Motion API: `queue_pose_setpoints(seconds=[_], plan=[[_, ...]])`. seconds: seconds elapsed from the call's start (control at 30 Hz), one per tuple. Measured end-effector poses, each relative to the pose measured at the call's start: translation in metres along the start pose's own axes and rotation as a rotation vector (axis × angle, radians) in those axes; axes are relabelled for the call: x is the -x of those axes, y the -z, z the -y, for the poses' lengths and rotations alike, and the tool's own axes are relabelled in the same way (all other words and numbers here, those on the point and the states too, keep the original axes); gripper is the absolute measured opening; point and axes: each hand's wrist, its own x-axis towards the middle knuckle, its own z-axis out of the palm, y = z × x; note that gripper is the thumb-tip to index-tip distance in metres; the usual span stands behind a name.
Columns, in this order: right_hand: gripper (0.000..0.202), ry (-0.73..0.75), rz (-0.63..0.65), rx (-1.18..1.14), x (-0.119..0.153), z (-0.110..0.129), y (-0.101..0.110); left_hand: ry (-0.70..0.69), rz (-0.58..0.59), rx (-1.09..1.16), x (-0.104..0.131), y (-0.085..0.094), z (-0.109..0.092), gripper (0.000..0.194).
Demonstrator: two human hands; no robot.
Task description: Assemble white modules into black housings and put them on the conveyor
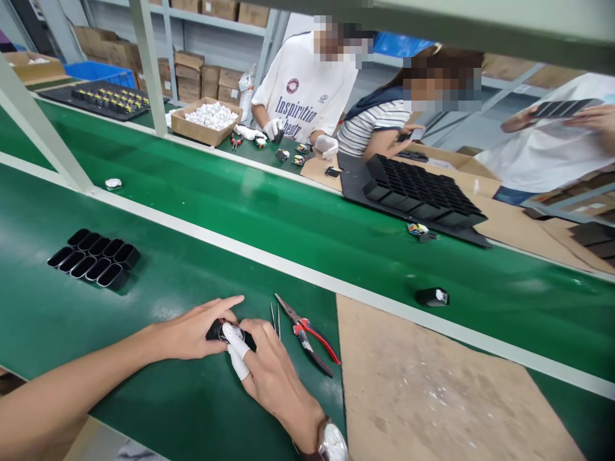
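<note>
Between my two hands, just above the green bench, is a small black plastic housing (215,330), partly hidden by my fingers. My left hand (195,333) grips its left end, with the index finger stretched out past it. From the right, my right hand (269,358) presses on the housing; white covers sit on two of its fingers, and a watch is on the wrist. Right of that hand lie long-nose pliers (307,336) with red and black handles, jaws pointing away. Metal tweezers (275,319) rest beside them.
Black oval housings (93,259) stand in two rows at left. A cardboard sheet (446,384) covers the bench at right. Beyond a pale rail, the green conveyor (240,205) carries a black housing (432,296) and small parts. Co-workers sit across it, near stacked black cases (423,192).
</note>
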Motion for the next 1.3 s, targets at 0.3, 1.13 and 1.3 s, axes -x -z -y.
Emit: queue_pose_setpoints(seconds=[0.3, 1.13, 1.3], plan=[[0.058, -0.056, -0.026, -0.031, 0.004, 0.0, -0.001, 0.015, 0.002, 0.006, -0.001, 0.001, -0.003, 0.088], [0.036, -0.261, -0.124, 0.266, 0.016, -0.01, 0.016, 0.014, -0.082, -0.035, 0.008, 0.002, -0.008, 0.08], [0.036, -0.197, -0.048, 0.208, 0.016, 0.017, 0.034, 0.001, -0.083, -0.107, 0.009, -0.001, -0.008, 0.071]])
